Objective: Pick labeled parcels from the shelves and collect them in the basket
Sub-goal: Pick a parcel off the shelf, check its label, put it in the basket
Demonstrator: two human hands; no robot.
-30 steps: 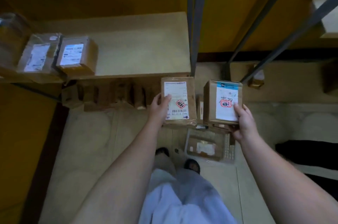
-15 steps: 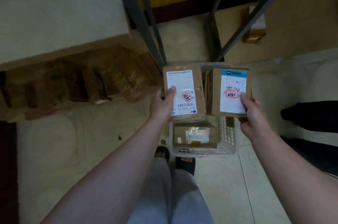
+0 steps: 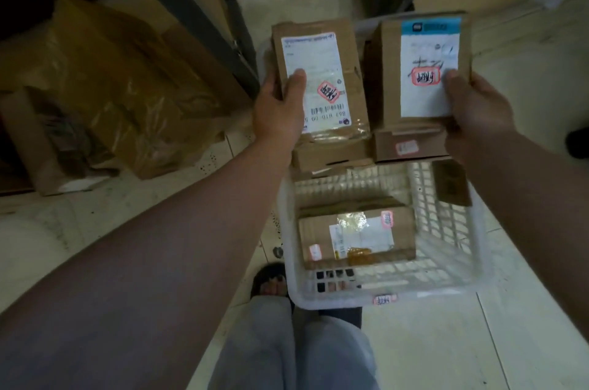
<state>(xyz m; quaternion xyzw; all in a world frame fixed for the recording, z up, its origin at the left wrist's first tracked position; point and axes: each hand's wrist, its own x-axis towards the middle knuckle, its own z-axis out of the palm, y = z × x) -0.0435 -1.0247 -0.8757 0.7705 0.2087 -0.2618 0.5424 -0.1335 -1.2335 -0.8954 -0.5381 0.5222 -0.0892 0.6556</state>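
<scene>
The left hand (image 3: 277, 112) is gripping a labeled parcel (image 3: 349, 48) by its near-left edge, with the thumb curled onto the white label (image 3: 318, 48) and the other fingers hidden behind the box. The right hand (image 3: 478, 109) is gripping a second labeled parcel (image 3: 390, 71) likewise, its thumb pressing beside a red sticker (image 3: 426, 76). Both parcels are hanging side by side between the two thumbs, above the far end of the white basket (image 3: 350, 302) standing on the floor (image 3: 414, 357), while a third parcel (image 3: 360, 230) is lying flat inside it, below the fingers.
</scene>
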